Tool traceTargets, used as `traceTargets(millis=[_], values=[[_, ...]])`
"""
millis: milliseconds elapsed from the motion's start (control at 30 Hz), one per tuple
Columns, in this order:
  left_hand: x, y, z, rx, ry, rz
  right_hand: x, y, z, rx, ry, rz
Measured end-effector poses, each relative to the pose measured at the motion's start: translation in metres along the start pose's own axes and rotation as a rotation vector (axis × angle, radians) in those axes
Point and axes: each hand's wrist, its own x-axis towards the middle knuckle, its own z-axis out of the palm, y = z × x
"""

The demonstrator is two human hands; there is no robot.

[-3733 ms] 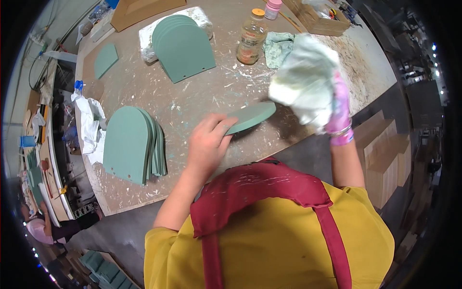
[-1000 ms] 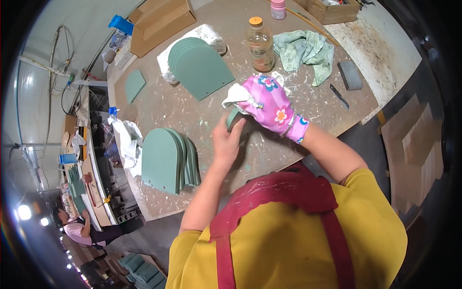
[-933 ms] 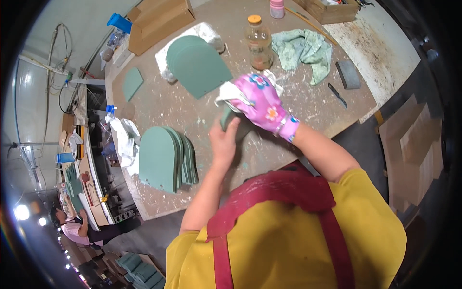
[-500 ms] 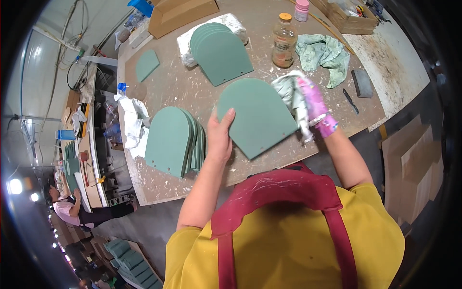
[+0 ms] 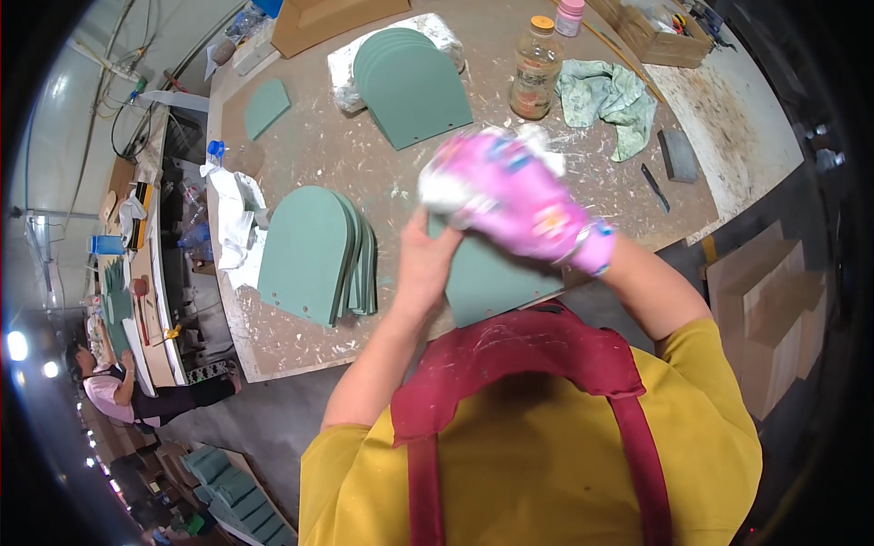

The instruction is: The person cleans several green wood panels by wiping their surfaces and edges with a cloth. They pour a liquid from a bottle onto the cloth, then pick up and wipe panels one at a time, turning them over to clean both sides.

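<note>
Head view: we have the bare left hand (image 5: 426, 264) clamped on the near-left edge of a flat sage-green arch-topped board (image 5: 496, 282), thumb over the face. The right hand (image 5: 514, 196), in a pink floral glove, has a bunched white cloth (image 5: 442, 193) gripped against that board, covering its upper part (motion blur, so we can't tell the single fingers). The board sits between the two hands, its straight holed edge toward the body; we can't tell if it rests on the paint-spattered brown table (image 5: 314, 146).

Left of the left-hand grip we get a leaning stack of matching green boards (image 5: 305, 255), then crumpled white sheeting (image 5: 238, 227) farther left. Beyond both hands, a fanned pile of green boards (image 5: 414, 86) on a white wrapped block (image 5: 344, 80). Beyond the glove: clear bottle with an orange cap (image 5: 535, 73), and a pale green rag (image 5: 605, 102) just beside it. Right of the glove, well apart from it: dark grey rectangular block (image 5: 677, 155), slim black tool (image 5: 655, 187) near it. Far left of the grip, a co-worker (image 5: 114, 382) at another bench.
</note>
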Motion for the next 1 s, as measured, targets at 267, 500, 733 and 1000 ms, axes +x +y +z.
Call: traceTargets(millis=[267, 500, 733, 1000], values=[[-0.034, -0.022, 0.016, -0.006, 0.018, -0.056, -0.050, -0.002, 0.013, 0.005, -0.097, 0.412], [-0.037, -0.026, 0.017, -0.101, 0.039, -0.109, -0.102, 0.022, 0.015, 0.666, 0.135, 0.902], [-0.033, -0.028, 0.012, -0.193, 0.100, -0.098, -0.113, -0.008, 0.008, 1.070, 0.407, 1.215], [-0.007, -0.025, 0.006, -0.240, 0.123, -0.071, -0.116, -0.013, 0.007, 1.100, 0.461, 1.199]])
